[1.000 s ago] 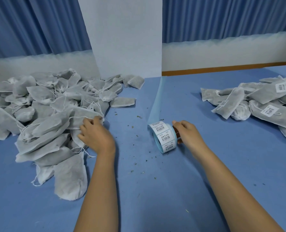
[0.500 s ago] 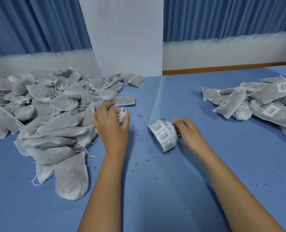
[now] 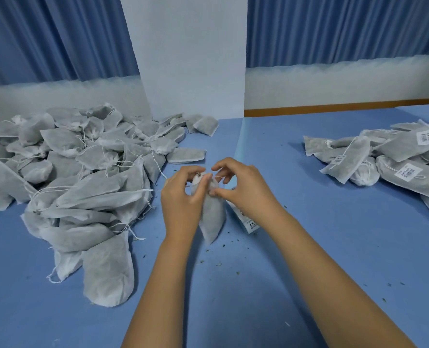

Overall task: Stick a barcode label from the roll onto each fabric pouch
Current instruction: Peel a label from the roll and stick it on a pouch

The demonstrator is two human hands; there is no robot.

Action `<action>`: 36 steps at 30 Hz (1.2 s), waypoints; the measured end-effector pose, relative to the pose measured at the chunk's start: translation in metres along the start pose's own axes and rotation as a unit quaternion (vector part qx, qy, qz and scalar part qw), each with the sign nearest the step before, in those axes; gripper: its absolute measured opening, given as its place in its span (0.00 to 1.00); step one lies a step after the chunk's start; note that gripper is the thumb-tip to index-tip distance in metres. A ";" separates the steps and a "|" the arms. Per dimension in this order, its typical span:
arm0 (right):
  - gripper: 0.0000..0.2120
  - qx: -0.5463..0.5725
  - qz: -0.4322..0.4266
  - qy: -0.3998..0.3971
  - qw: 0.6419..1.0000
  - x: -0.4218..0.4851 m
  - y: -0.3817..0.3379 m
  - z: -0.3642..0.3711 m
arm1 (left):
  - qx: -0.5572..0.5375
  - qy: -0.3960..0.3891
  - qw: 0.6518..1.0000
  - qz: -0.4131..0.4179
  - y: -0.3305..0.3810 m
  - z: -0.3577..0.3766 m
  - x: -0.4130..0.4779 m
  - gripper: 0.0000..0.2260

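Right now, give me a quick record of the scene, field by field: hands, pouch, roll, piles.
left hand: gripping the top of the held pouch
right hand: pinching the same pouch top, by its string
held pouch: hanging upright between the hands, no label visible on it
roll: on the table, mostly hidden behind the right hand
left pile: pouches with no labels showing
right pile: pouches with barcode labels
table: scattered with small dark crumbs
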State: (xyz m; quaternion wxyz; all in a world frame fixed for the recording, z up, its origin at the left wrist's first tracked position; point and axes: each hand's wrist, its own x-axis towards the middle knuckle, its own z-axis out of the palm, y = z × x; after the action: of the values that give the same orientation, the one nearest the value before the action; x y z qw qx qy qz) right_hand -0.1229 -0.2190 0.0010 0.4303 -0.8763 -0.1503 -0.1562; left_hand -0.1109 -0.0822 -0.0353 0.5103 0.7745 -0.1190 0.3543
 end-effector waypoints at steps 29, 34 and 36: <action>0.04 0.142 0.036 0.058 0.988 -0.014 0.018 -0.002 | 0.023 -0.108 0.994 0.026 0.009 -0.005 0.005 0.06; 0.04 0.146 0.016 0.069 0.987 -0.016 0.020 -0.010 | -0.097 -0.127 0.986 -0.055 0.010 -0.001 0.002 0.09; 0.03 0.107 -0.011 0.078 0.991 -0.017 0.020 -0.012 | -0.113 -0.130 0.982 -0.073 0.011 0.001 0.000 0.14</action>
State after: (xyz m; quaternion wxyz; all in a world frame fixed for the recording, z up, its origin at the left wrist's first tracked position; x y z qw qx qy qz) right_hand -0.1320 -0.2424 -0.0136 0.5306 -0.8083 -0.1420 -0.2123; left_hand -0.1164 -0.0884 -0.0281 0.5995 0.7577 -0.1664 0.1970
